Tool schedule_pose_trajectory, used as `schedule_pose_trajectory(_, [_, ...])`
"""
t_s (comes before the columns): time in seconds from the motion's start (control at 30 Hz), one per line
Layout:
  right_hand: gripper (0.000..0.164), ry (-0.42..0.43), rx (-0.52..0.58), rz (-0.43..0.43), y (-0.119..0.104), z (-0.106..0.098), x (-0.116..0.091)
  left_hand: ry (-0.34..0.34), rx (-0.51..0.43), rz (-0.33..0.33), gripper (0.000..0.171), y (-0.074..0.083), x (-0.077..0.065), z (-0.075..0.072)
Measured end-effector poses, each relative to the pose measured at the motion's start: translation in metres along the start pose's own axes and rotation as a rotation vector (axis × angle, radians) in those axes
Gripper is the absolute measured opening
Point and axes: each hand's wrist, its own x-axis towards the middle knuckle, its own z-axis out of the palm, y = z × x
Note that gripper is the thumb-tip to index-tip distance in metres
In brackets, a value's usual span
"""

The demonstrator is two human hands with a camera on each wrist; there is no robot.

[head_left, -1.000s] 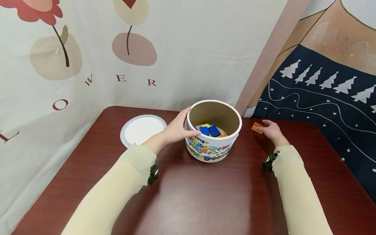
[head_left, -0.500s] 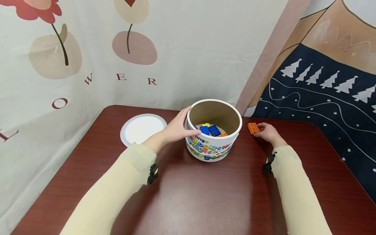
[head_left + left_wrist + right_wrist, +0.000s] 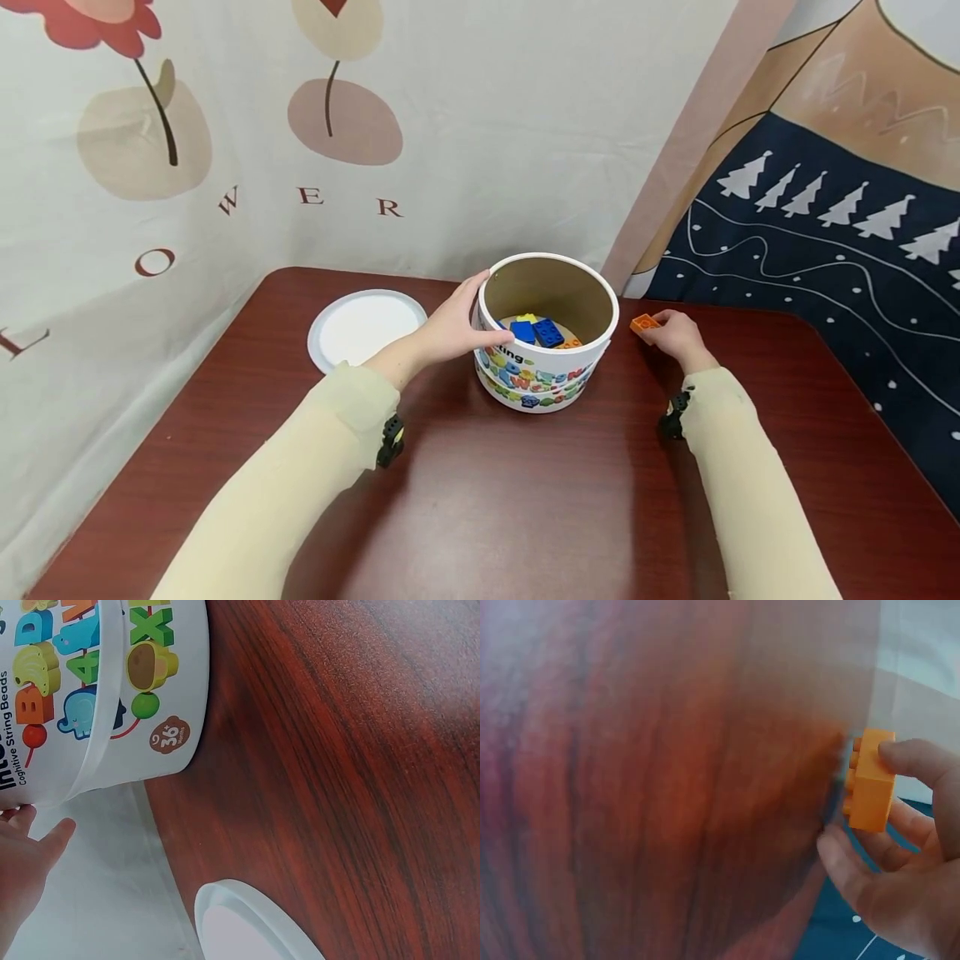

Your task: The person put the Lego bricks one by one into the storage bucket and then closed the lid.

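A white round bucket (image 3: 540, 375) with colourful printed letters and animals stands uncovered on the table. Inside it lie blue bricks (image 3: 547, 333), a yellow piece (image 3: 527, 318) and an orange brick (image 3: 572, 342). My left hand (image 3: 453, 329) holds the bucket's left side at the rim, thumb toward the front and fingers spread to the back; the left wrist view catches part of this hand (image 3: 22, 855) at the bucket's wall. To the right of the bucket, my right hand (image 3: 678, 337) pinches an orange building brick (image 3: 871, 780), its studs facing away from the palm in the right wrist view.
A white round lid (image 3: 363, 329) lies on the dark red wooden table (image 3: 495, 500), left of the bucket. Cloth hangings (image 3: 487, 150) with printed flowers, letters and trees stand behind the table's back edge.
My right hand has gripped the orange brick and lifted and tilted it, shifting slightly left toward the bucket. My left hand and the bucket have stayed in place.
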Motion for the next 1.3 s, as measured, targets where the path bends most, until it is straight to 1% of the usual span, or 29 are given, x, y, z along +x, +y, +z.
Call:
schedule_pose_trajectory(0.2, [0.051,-0.038,0.285,0.032,-0.002,-0.008,-0.003,-0.004,-0.007,0.004,0.097,0.0,0.001,0.0])
schedule_pose_trajectory(0.3, [0.052,-0.047,0.392,0.032,-0.004,-0.012,-0.004,-0.002,-0.003,0.004,0.097,-0.001,0.001,-0.001])
schedule_pose_trajectory(0.4, [0.054,-0.055,0.449,0.033,-0.007,-0.018,-0.007,-0.001,-0.001,0.006,0.097,-0.001,0.002,0.0])
schedule_pose_trajectory(0.57, [0.054,-0.061,0.482,0.036,-0.014,-0.029,-0.014,-0.003,-0.001,0.012,0.097,0.0,0.002,0.001])
schedule_pose_trajectory(0.77, [0.055,-0.071,0.59,-0.01,-0.024,-0.041,-0.021,0.0,0.001,0.01,0.097,-0.001,0.001,-0.001])
schedule_pose_trajectory(0.83, [0.056,-0.081,0.604,-0.023,-0.028,-0.044,-0.023,0.002,0.005,0.009,0.097,-0.001,0.001,-0.001])
schedule_pose_trajectory(0.97, [0.056,-0.093,0.594,-0.035,-0.035,-0.05,-0.029,0.002,0.005,0.01,0.097,-0.002,0.0,-0.002])
schedule_pose_trajectory(1.3, [0.054,-0.124,0.487,-0.116,-0.051,-0.069,-0.046,-0.002,0.002,0.01,0.098,0.0,0.0,-0.001])
